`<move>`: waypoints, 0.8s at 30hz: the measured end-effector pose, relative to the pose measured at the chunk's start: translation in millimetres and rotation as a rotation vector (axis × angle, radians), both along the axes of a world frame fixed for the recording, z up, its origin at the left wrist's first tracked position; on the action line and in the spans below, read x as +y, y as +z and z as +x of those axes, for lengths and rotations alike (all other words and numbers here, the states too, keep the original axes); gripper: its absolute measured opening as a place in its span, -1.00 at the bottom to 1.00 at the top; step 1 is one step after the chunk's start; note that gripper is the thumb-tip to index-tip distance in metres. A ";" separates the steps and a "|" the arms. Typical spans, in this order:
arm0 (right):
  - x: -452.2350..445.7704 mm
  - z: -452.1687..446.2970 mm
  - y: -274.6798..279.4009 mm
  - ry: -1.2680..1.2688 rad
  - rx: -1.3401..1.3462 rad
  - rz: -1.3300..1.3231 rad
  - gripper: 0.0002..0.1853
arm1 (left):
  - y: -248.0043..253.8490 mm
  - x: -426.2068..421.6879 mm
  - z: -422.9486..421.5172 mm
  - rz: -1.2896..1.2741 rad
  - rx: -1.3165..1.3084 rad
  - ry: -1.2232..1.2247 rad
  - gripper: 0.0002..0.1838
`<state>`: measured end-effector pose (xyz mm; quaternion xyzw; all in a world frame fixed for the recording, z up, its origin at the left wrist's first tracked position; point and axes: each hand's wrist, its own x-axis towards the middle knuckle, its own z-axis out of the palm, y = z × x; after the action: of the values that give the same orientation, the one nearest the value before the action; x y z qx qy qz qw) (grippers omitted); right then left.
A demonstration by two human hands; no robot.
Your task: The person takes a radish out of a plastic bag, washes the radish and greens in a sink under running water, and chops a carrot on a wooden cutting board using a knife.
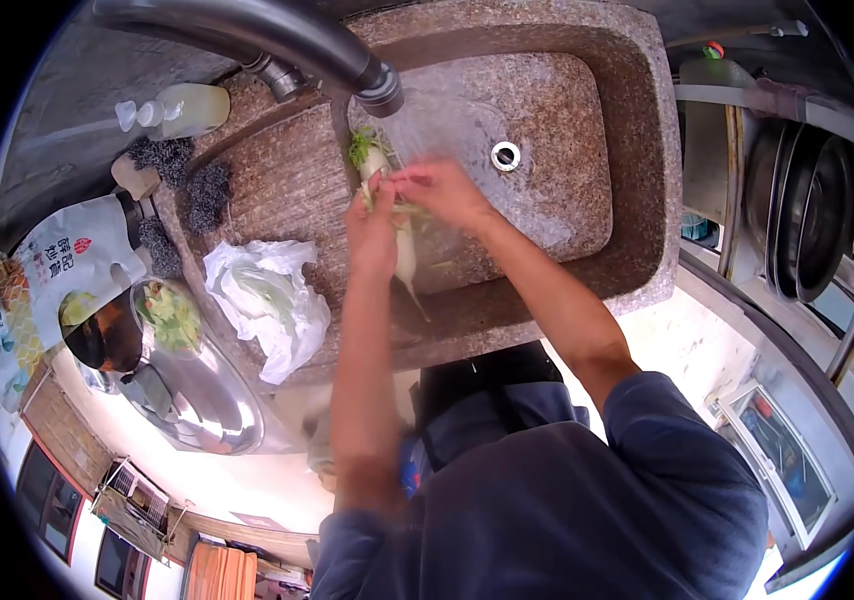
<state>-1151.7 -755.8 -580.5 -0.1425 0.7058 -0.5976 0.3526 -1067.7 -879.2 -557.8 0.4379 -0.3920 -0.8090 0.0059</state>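
Observation:
Both my hands meet over the left side of the stone sink basin (572, 150). My left hand (375, 232) is closed, its fingers pinched at the tips. My right hand (447, 195) is closed too, thumb and fingers pressed together and touching the left fingertips. A thin pale-green strip shows just below the fingers; what each hand grips is too blurred to make out. Directly behind and under the hands is a white radish (406, 255), with green leaves (362, 146) at its upper end and a thin root tail at the lower end. My hands cover its middle.
A dark faucet (382, 92) hangs above, with blurred water below it. The drain (505, 156) is at mid-basin. On the left lie a crumpled white plastic bag (269, 305), dark scrubbers (210, 197), a soap bottle (194, 110) and a metal bowl (212, 400) with cut greens. Pans (817, 215) hang right.

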 end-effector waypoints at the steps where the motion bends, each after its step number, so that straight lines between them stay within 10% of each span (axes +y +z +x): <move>1: 1.1 -4.0 11.1 0.023 0.067 -0.003 -0.79 | 2.7 -4.7 -5.0 0.007 -0.028 -0.008 -0.81; 8: 18.0 11.3 -5.7 -0.058 0.251 0.109 -0.71 | 21.8 -23.1 -8.2 0.109 0.058 -0.044 -0.82; 15: 63.5 116.8 -52.6 0.857 0.238 -0.068 -0.69 | 34.9 -35.9 18.0 0.240 0.145 0.001 -0.83; 24: 88.3 105.2 38.2 0.759 0.253 0.136 -0.88 | 79.1 -30.7 57.8 0.021 -0.001 -0.056 -0.77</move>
<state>-1046.5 -667.5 -542.3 -0.4418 0.6789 -0.3546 0.4671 -1009.8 -910.0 -478.7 0.4271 -0.3955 -0.8128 -0.0216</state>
